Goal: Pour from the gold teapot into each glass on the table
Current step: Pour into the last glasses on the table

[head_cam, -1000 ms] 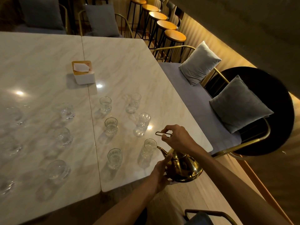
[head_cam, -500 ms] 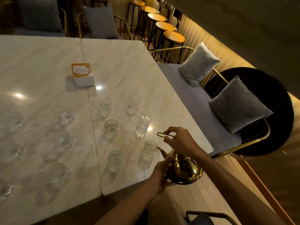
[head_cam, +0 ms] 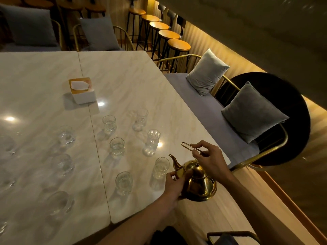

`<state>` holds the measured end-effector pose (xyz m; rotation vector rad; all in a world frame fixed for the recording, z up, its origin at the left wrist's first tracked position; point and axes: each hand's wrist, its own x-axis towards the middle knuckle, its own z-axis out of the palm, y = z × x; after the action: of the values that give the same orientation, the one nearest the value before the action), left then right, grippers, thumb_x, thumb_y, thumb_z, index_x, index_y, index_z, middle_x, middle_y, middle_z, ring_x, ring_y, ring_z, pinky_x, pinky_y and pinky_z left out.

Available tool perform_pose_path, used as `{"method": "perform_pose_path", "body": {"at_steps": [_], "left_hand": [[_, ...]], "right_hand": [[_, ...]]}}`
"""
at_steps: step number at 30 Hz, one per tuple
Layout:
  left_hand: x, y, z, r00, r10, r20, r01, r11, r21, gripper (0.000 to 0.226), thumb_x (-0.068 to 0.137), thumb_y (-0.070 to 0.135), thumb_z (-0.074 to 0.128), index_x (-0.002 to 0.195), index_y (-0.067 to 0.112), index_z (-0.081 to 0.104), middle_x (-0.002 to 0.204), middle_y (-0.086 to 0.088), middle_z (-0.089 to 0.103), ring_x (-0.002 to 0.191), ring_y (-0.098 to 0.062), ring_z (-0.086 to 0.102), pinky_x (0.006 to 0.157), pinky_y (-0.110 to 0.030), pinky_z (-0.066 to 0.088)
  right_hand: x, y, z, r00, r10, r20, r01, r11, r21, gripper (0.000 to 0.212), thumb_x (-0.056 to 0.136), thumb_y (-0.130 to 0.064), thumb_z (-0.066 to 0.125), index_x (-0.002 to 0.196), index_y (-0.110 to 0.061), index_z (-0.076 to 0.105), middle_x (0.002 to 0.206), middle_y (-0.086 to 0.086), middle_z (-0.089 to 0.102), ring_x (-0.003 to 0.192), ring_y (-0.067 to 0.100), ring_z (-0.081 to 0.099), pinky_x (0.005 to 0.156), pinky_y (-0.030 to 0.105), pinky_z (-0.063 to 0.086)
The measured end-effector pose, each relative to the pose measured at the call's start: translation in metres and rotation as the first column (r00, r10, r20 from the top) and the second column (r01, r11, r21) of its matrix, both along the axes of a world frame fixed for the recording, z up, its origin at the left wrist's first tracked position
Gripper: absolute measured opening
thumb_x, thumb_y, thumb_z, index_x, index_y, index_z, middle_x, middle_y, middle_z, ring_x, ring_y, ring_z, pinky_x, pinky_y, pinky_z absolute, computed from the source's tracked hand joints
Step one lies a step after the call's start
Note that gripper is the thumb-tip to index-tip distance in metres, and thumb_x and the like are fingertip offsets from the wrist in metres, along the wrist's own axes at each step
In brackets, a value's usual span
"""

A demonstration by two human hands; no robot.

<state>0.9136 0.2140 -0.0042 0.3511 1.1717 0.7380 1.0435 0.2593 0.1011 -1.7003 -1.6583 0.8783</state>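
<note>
The gold teapot (head_cam: 200, 183) hangs at the near right edge of the marble table (head_cam: 123, 82), its spout pointing up-left beside the nearest right glass (head_cam: 161, 167). My right hand (head_cam: 210, 160) grips the teapot's thin looped handle above the lid. My left hand (head_cam: 174, 184) holds the pot's left side below the spout. Several clear glasses stand in rows on the table, among them one at the near middle (head_cam: 123, 183), one in the centre (head_cam: 117, 147) and one further right (head_cam: 153, 138). More glasses stand blurred at the left (head_cam: 66, 134).
A white tissue box (head_cam: 82, 92) with a wooden top sits mid-table near the seam. A bench with grey cushions (head_cam: 253, 112) runs along the right side. Bar stools (head_cam: 178, 45) stand at the back. A chair frame (head_cam: 231, 235) shows at the bottom edge.
The teapot and both hands have shifted slightly towards me and to the right relative to the nearest right glass. The spout now stands beside that glass rather than over it.
</note>
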Motion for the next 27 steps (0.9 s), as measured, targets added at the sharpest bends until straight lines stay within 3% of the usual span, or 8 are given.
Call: {"method": "perform_pose_path", "body": {"at_steps": [3, 6, 12, 20, 24, 27], "left_hand": [[0.000, 0.008, 0.002, 0.998, 0.025, -0.054, -0.021, 0.997, 0.068, 0.072, 0.078, 0.039, 0.080, 0.135, 0.027, 0.039, 0.128, -0.004, 0.055, 0.109, -0.023, 0.057, 0.088, -0.044, 0.058], [-0.001, 0.022, 0.007, 0.993, 0.073, -0.090, -0.062, 0.991, 0.117, 0.075, 0.074, 0.039, 0.083, 0.135, 0.029, 0.040, 0.136, -0.008, 0.055, 0.113, -0.024, 0.058, 0.085, -0.037, 0.058], [-0.006, 0.060, 0.010, 0.984, 0.143, -0.108, -0.130, 0.985, 0.113, 0.077, 0.076, 0.039, 0.082, 0.139, 0.029, 0.039, 0.137, -0.006, 0.053, 0.117, -0.026, 0.056, 0.092, -0.043, 0.057], [0.001, 0.120, 0.004, 0.966, 0.247, -0.076, -0.243, 0.968, 0.062, 0.078, 0.077, 0.044, 0.079, 0.141, 0.027, 0.038, 0.139, -0.006, 0.052, 0.111, -0.023, 0.053, 0.096, -0.048, 0.054], [0.012, 0.143, 0.000, 0.943, 0.329, -0.044, -0.329, 0.944, 0.007, 0.090, 0.067, 0.053, 0.083, 0.141, 0.028, 0.038, 0.142, -0.008, 0.051, 0.121, -0.030, 0.054, 0.093, -0.050, 0.055], [0.020, 0.158, -0.002, 0.913, 0.407, -0.009, -0.407, 0.912, -0.049, 0.087, 0.066, 0.049, 0.084, 0.139, 0.028, 0.041, 0.140, -0.010, 0.054, 0.122, -0.032, 0.053, 0.088, -0.050, 0.057]], "right_hand": [[0.001, 0.005, 0.001, 0.998, -0.028, -0.054, 0.030, 0.999, 0.037, 0.014, 0.093, -0.022, 0.069, 0.102, -0.033, 0.069, 0.102, -0.010, 0.072, 0.075, 0.016, 0.072, 0.072, 0.030, 0.062], [-0.001, 0.017, 0.004, 0.997, -0.032, -0.077, 0.038, 0.997, 0.066, 0.015, 0.093, -0.021, 0.069, 0.103, -0.033, 0.068, 0.097, -0.007, 0.074, 0.068, 0.016, 0.070, 0.069, 0.028, 0.061], [-0.006, 0.061, 0.003, 0.998, -0.009, -0.068, 0.015, 0.996, 0.084, 0.016, 0.090, -0.021, 0.073, 0.096, -0.025, 0.059, 0.107, -0.006, 0.070, 0.075, 0.015, 0.072, 0.070, 0.025, 0.061], [-0.013, 0.142, 0.002, 0.978, 0.206, -0.030, -0.206, 0.979, 0.000, 0.019, 0.090, -0.020, 0.072, 0.098, -0.020, 0.055, 0.084, 0.004, 0.070, 0.071, 0.022, 0.071, 0.066, 0.032, 0.064], [-0.015, 0.180, -0.001, 0.942, 0.335, 0.022, -0.334, 0.941, -0.050, 0.019, 0.090, -0.025, 0.071, 0.099, -0.022, 0.055, 0.073, 0.003, 0.071, 0.065, 0.023, 0.069, 0.065, 0.036, 0.062], [-0.016, 0.203, -0.003, 0.911, 0.412, 0.023, -0.409, 0.910, -0.070, 0.018, 0.091, -0.026, 0.071, 0.098, -0.024, 0.054, 0.073, 0.003, 0.071, 0.066, 0.024, 0.070, 0.067, 0.039, 0.062]]}}
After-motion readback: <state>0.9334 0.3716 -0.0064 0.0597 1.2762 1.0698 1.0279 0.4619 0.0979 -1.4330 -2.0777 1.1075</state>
